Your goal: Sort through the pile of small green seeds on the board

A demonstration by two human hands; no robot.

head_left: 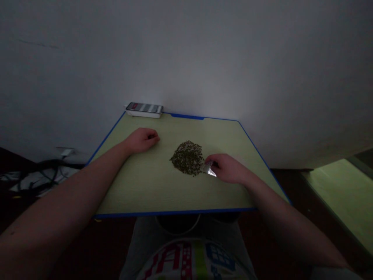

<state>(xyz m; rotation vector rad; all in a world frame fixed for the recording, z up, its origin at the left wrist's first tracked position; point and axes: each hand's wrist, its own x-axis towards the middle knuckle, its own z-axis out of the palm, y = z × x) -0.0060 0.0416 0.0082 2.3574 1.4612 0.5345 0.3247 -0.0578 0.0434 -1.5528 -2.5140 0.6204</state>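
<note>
A loose pile of small dark greenish-brown grains point(188, 158) lies spread on the middle of the pale table point(163, 194). Just right of it, my right hand point(225, 167) is closed on a shiny silver foil-like piece point(210, 169), whose left end reaches the edge of the pile. The exact kind of this piece is unclear in the dim light. Left of the pile and apart from it, my left hand point(142, 140) rests on the tabletop with its fingers curled shut, and nothing shows in them.
A phone point(145, 107) lies on a white box-like stand point(144, 114) at the table's back left corner. Blue edging borders the table, and a wall point(186, 58) rises behind it. Cables point(43, 175) lie at the left. Below the front edge sits a dark round container point(177, 224).
</note>
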